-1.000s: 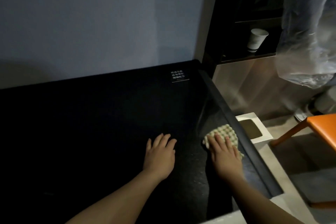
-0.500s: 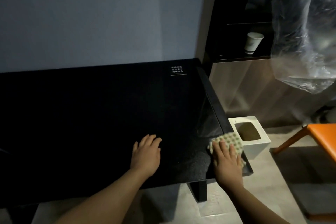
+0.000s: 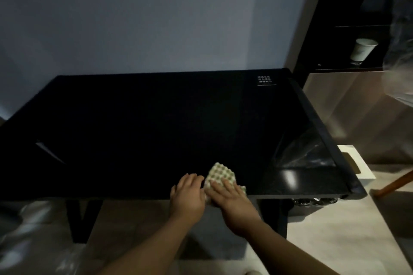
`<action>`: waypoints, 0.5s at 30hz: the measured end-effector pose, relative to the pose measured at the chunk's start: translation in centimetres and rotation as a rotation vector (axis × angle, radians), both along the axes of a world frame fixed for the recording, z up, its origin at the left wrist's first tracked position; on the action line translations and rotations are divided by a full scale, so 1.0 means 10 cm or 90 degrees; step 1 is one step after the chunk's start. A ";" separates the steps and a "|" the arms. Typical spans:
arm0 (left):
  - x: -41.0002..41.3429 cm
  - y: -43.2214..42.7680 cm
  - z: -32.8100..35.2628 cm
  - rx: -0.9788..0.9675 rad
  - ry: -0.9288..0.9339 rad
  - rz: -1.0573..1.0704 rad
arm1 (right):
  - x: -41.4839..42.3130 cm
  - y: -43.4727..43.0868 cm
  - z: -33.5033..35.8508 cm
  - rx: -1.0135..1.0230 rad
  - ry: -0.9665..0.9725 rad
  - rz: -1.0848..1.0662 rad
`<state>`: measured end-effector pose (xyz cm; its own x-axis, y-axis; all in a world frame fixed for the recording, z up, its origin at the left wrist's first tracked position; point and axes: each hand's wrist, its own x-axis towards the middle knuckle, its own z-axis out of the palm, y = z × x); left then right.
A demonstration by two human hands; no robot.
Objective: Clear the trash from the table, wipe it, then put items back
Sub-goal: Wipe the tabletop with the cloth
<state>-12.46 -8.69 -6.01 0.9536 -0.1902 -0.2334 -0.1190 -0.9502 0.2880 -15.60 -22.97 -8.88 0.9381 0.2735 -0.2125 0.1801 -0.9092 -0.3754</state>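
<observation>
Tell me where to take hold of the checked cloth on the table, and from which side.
Probably the far corner of the cloth, pinched from above on the far side. It lies flat on the table, so no edge offers itself sideways. Its near part is pinned under the right hand, and the left hand crowds its left edge.

Dimly lit room. A black surface (image 3: 156,129) stands against a plain grey-blue wall (image 3: 156,18). At right, a dark shelf unit (image 3: 357,6) holds a white paper cup (image 3: 363,50) above a brown panel (image 3: 346,107). The pale floor (image 3: 335,241) carries a white box (image 3: 362,172) near an orange-brown chair leg (image 3: 395,183).
</observation>
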 end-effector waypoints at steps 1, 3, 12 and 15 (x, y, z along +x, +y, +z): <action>-0.03 0.01 0.00 -0.004 -0.001 -0.009 | -0.04 -0.10 0.00 -0.007 -0.052 -0.033; -0.06 -0.02 0.02 -0.020 -0.005 -0.032 | -0.15 -0.36 0.00 -0.038 -0.119 -0.130; -0.09 -0.72 0.12 -0.087 -0.001 -0.170 | -0.42 -1.06 -0.03 -0.063 0.010 -0.313; -0.08 -1.02 0.11 -0.105 0.011 -0.201 | -0.52 -1.49 0.06 -0.095 0.021 -0.389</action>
<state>-13.22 -18.87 -4.87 0.8381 -0.5110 -0.1909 -0.3927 -0.8082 0.4389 -20.76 -37.90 -8.27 0.9078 -0.3448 -0.2386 -0.3983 -0.8870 -0.2336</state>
